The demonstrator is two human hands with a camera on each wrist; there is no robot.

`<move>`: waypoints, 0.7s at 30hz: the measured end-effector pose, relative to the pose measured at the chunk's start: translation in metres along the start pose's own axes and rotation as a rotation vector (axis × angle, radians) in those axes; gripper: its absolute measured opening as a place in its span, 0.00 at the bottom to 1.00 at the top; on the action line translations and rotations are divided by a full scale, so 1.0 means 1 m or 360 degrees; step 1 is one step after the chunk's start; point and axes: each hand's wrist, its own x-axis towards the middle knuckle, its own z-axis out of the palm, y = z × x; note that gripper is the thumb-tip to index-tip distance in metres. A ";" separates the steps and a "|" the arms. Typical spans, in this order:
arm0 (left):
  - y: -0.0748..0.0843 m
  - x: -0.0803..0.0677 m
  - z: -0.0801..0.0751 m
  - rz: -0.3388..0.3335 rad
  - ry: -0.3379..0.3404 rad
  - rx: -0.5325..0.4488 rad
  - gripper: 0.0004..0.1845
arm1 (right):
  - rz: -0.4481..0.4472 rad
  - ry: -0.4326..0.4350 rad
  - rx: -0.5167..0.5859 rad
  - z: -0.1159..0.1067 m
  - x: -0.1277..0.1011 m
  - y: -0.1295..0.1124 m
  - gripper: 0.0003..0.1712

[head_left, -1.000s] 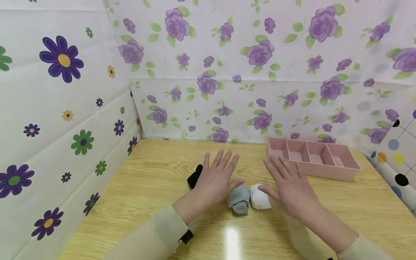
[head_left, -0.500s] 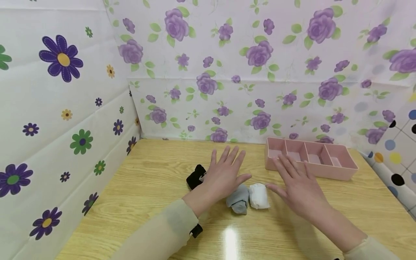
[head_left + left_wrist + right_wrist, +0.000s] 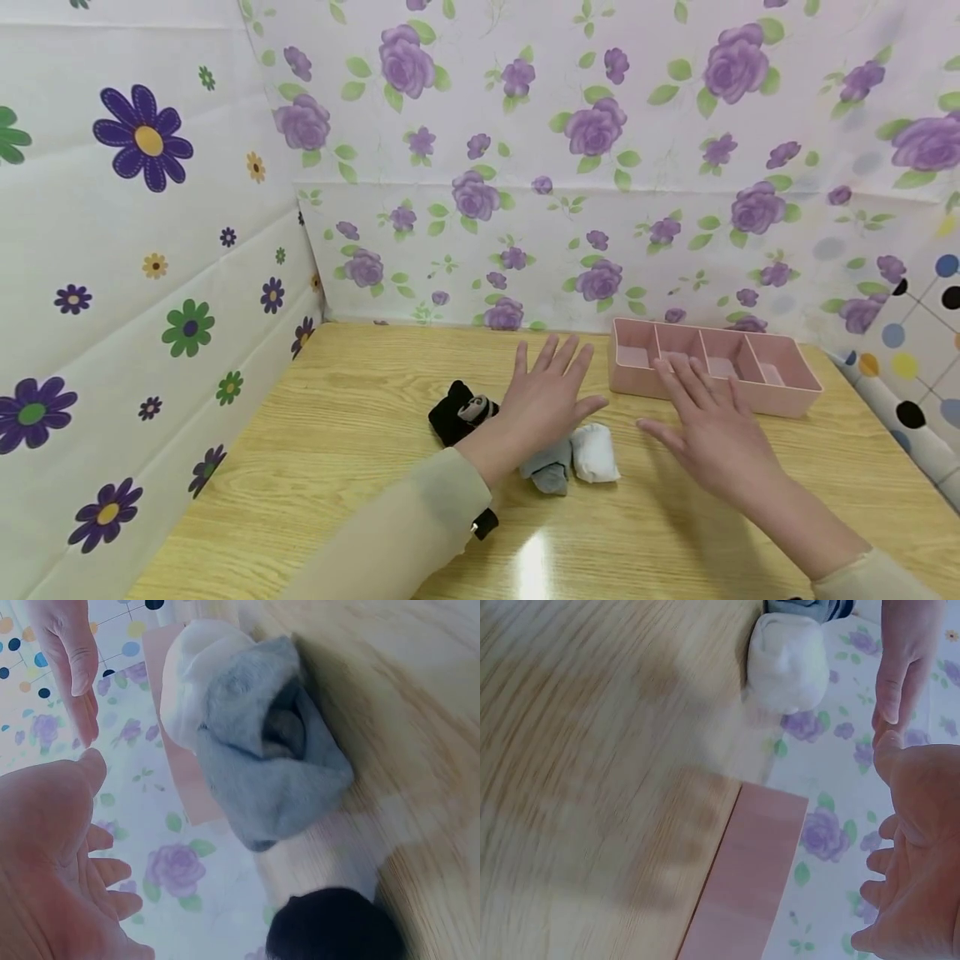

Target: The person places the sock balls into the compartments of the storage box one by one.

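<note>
A black sock roll (image 3: 456,411), perhaps patterned, lies on the wooden table (image 3: 315,450).

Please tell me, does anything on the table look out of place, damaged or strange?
Nothing stands out. Three rolled sock bundles, black, grey and white, lie on the wooden table. The pink tray stands level, and its compartments look bare. The left hand and right hand hover with fingers spread, holding nothing.

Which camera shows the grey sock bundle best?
The left wrist view: the grey sock bundle fills the frame, folds visible, touching the white sock bundle. In the head view the left hand hides part of it. The right wrist view shows only a sliver.
</note>
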 end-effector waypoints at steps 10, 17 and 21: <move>0.017 0.017 0.003 0.0009 -0.0063 -0.0022 0.45 | 0.0068 -0.0054 -0.0038 0.002 -0.004 0.020 0.52; 0.029 0.032 0.005 0.0027 -0.0118 -0.0021 0.45 | 0.0105 -0.0079 -0.0035 0.005 -0.006 0.038 0.52; 0.034 0.038 0.006 0.0046 -0.0137 -0.0013 0.44 | 0.0126 -0.0086 -0.0054 0.007 -0.006 0.047 0.52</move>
